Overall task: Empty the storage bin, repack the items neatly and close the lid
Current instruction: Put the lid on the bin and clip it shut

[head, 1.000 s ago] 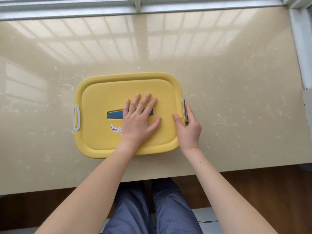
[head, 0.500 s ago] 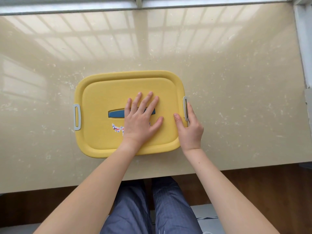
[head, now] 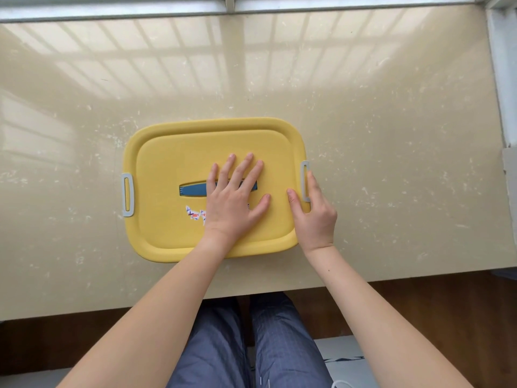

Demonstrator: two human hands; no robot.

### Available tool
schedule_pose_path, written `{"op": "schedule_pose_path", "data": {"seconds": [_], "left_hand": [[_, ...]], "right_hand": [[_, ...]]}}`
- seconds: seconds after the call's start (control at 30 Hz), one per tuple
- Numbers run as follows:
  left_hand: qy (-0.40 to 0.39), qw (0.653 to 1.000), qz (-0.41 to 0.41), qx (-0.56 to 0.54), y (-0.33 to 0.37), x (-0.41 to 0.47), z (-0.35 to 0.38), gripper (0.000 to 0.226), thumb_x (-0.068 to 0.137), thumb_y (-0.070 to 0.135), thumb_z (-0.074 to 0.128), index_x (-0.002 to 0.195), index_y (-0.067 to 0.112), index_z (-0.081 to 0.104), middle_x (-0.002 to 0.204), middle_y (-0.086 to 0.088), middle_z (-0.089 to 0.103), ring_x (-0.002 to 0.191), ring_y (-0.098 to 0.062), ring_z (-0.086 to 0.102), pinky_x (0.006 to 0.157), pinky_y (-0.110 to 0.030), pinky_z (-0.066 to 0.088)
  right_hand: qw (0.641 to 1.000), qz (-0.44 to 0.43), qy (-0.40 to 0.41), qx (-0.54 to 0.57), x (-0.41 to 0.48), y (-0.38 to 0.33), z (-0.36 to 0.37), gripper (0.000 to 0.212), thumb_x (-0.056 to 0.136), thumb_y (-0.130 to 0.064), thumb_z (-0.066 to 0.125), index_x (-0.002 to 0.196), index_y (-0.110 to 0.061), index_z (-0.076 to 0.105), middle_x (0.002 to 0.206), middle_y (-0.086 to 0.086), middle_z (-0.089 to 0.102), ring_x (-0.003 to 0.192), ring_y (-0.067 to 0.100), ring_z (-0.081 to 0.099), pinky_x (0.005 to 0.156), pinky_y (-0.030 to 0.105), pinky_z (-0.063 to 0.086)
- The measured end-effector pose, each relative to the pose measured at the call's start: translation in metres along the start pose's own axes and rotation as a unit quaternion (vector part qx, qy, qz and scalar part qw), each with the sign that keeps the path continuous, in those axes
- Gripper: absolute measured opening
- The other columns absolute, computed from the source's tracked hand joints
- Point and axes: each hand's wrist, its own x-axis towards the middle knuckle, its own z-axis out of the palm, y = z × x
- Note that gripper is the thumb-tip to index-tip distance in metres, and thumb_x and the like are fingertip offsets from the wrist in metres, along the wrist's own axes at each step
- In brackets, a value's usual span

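Note:
A yellow storage bin with its lid [head: 173, 163] on sits in the middle of the beige table. The lid has a blue recessed handle [head: 193, 189] and a small patterned sticker [head: 195, 214]. My left hand [head: 233, 200] lies flat on the lid with fingers spread, covering the handle's right part. My right hand [head: 314, 214] is at the bin's right edge, thumb on the lid and fingers curled round the grey right latch [head: 305, 177]. A matching grey latch [head: 127, 194] sits against the left side. The bin's contents are hidden.
The glossy beige table [head: 391, 163] stretches wide on all sides of the bin. A window frame [head: 229, 4] runs along the far edge and a white wall trim [head: 503, 79] stands at the right. My legs in blue trousers [head: 251, 345] are below the near edge.
Both hands hold almost the same places on the lid and right latch. The view has shifted slightly; the bin has not visibly moved.

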Motion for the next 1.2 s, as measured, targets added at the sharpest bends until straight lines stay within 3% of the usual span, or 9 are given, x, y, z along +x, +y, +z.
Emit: {"op": "schedule_pose_path", "data": {"seconds": [0.27,0.47,0.6,0.73,0.8,0.87,0.97,1.07,1.2], "left_hand": [[-0.005,1.0,-0.001,-0.007,0.0,0.0,0.0,0.063,0.088,0.056,0.05,0.144,0.027,0.047,0.153,0.005,0.04,0.144,-0.027,0.029,0.118,-0.05,0.016],[-0.072,0.996,-0.02,-0.041,0.001,0.004,-0.014,0.062,0.088,0.057,0.045,0.144,0.029,0.046,0.154,0.007,0.039,0.146,-0.025,0.026,0.119,-0.049,0.014],[-0.085,0.985,-0.041,-0.143,-0.011,0.001,-0.035,0.062,0.087,0.054,0.044,0.143,0.026,0.047,0.151,0.004,0.042,0.144,-0.022,0.029,0.118,-0.048,0.021],[-0.014,0.982,-0.102,-0.16,-0.05,-0.023,-0.066,0.064,0.087,0.053,0.05,0.146,0.027,0.043,0.152,0.004,0.04,0.144,-0.022,0.028,0.118,-0.046,0.021],[0.021,0.977,-0.156,-0.144,-0.076,-0.035,-0.077,0.069,0.085,0.054,0.054,0.147,0.029,0.04,0.152,0.003,0.039,0.142,-0.024,0.029,0.117,-0.046,0.024],[0.03,0.958,-0.246,-0.146,-0.099,-0.046,-0.085,0.075,0.082,0.054,0.064,0.148,0.033,0.036,0.154,0.001,0.033,0.14,-0.025,0.029,0.116,-0.044,0.025],[0.004,0.905,-0.356,-0.233,-0.121,-0.059,-0.09,0.084,0.079,0.042,0.076,0.149,0.041,0.029,0.152,-0.002,0.03,0.138,-0.019,0.027,0.115,-0.039,0.026],[-0.013,0.856,-0.391,-0.339,-0.128,-0.066,-0.091,0.081,0.082,0.029,0.076,0.148,0.042,0.032,0.142,0.011,0.039,0.124,-0.003,0.037,0.103,-0.025,0.032],[-0.021,0.856,-0.388,-0.341,-0.129,-0.069,-0.094,0.078,0.081,0.027,0.076,0.145,0.043,0.034,0.136,0.023,0.043,0.118,-0.003,0.042,0.096,-0.024,0.035]], "right_hand": [[1.0,-0.021,0.001,-0.001,-0.002,-0.002,0.002,0.055,0.09,-0.03,0.059,0.127,0.009,0.057,0.124,0.022,0.064,0.108,0.032,0.067,0.091,0.027,0.046],[0.994,0.026,-0.104,0.001,0.006,-0.011,-0.01,0.058,0.095,-0.032,0.054,0.135,0.009,0.048,0.132,0.025,0.058,0.117,0.039,0.061,0.094,0.035,0.044],[0.986,0.049,-0.157,0.004,0.015,-0.012,-0.033,0.062,0.095,-0.034,0.059,0.148,-0.013,0.035,0.143,0.01,0.047,0.13,0.025,0.046,0.1,0.036,0.042],[0.97,0.07,-0.22,0.077,0.02,-0.012,-0.054,0.071,0.09,-0.034,0.067,0.149,-0.042,0.028,0.142,0.002,0.037,0.129,0.016,0.042,0.101,0.033,0.039],[0.96,0.079,-0.249,0.098,0.02,-0.011,-0.056,0.073,0.088,-0.034,0.069,0.146,-0.049,0.027,0.141,-0.001,0.037,0.126,0.017,0.045,0.103,0.039,0.042],[0.951,0.093,-0.278,0.101,0.021,-0.01,-0.053,0.074,0.087,-0.037,0.07,0.145,-0.053,0.027,0.138,-0.003,0.04,0.124,0.016,0.045,0.104,0.042,0.042],[0.941,0.114,-0.305,0.094,0.022,-0.011,-0.042,0.076,0.083,-0.039,0.074,0.144,-0.052,0.03,0.138,-0.004,0.04,0.122,0.012,0.041,0.103,0.033,0.036],[0.941,0.129,-0.298,0.096,0.026,-0.014,-0.036,0.077,0.079,-0.033,0.079,0.141,-0.048,0.036,0.133,-0.004,0.041,0.115,0.011,0.041,0.098,0.029,0.034],[0.941,0.14,-0.295,0.086,0.027,-0.016,-0.038,0.077,0.077,-0.03,0.081,0.139,-0.047,0.039,0.142,-0.006,0.046,0.127,0.019,0.045,0.097,0.029,0.036]]}}
